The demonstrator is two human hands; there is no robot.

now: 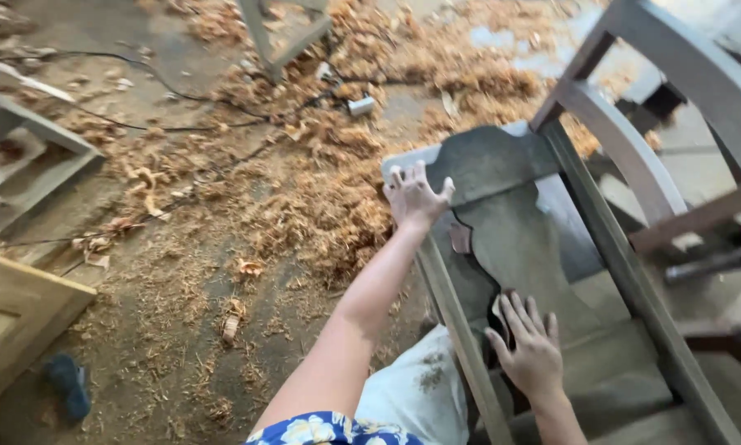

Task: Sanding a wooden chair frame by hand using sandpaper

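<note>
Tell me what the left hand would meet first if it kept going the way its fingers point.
The left hand already rests on the grey chair back's top rail. Just beyond its fingertips lies floor covered in wood shavings; depth is unclear, so that is a best guess.

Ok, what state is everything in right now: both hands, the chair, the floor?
left hand: open, flat on the chair's top edge
right hand: open, palm on the splat
grey chair: tipped over, coated grey
floor: strewn with wood shavings
cable: loose across floor
</note>
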